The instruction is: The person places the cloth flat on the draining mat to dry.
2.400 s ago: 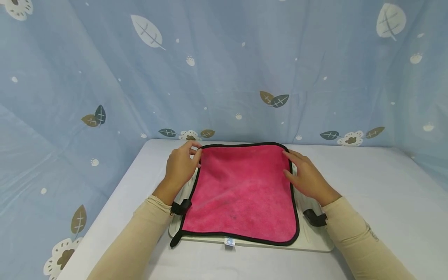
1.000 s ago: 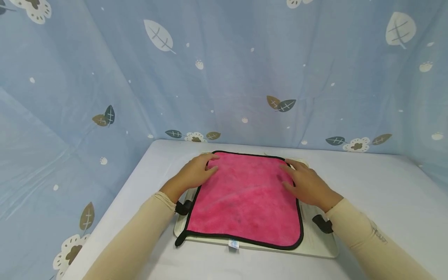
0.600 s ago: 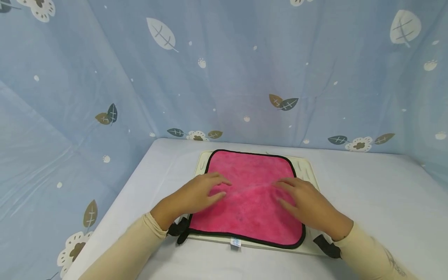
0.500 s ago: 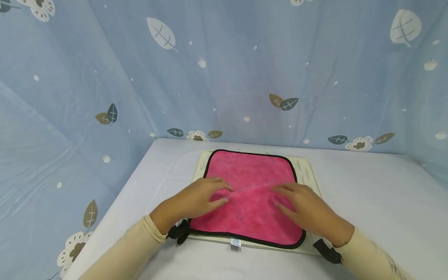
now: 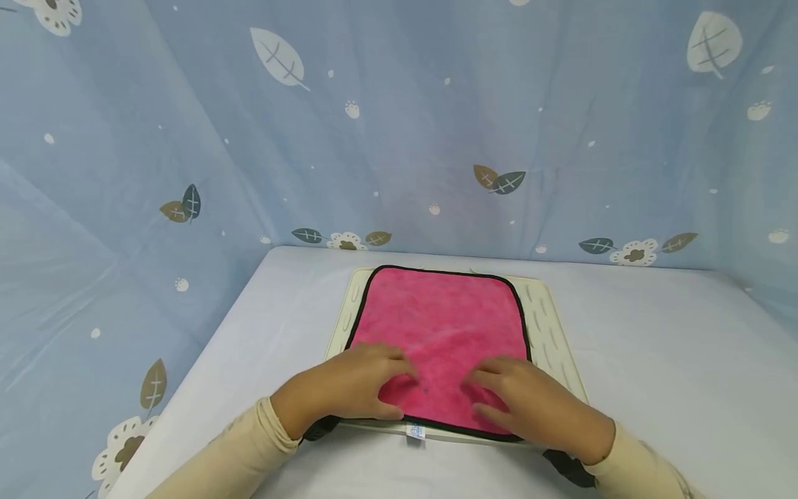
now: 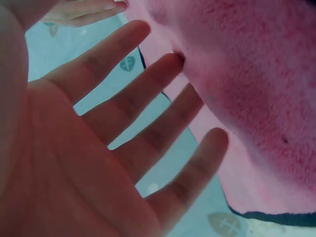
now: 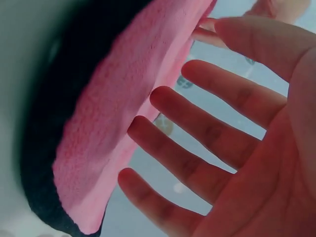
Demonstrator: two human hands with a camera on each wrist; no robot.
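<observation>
A pink towel with a black border lies spread flat on a cream board, its white tag at the near edge. My left hand is over the towel's near left part, fingers spread and loosely bent. Opposite it, my right hand is over the near right part in a similar pose. In the left wrist view, fingertips meet the towel's fuzzy surface. The right wrist view has the right fingertips at the towel's surface too. Neither hand grips anything. The towel's near corners are partly hidden by the hands.
The board rests on a white-covered table. Behind and to the left hangs a blue curtain with leaf and flower prints. A black wrist camera sits under the right wrist.
Both hands have slid from the towel's far corners down toward its near edge, drawing a little closer together. The towel now lies flat, with its far edge on the board.
</observation>
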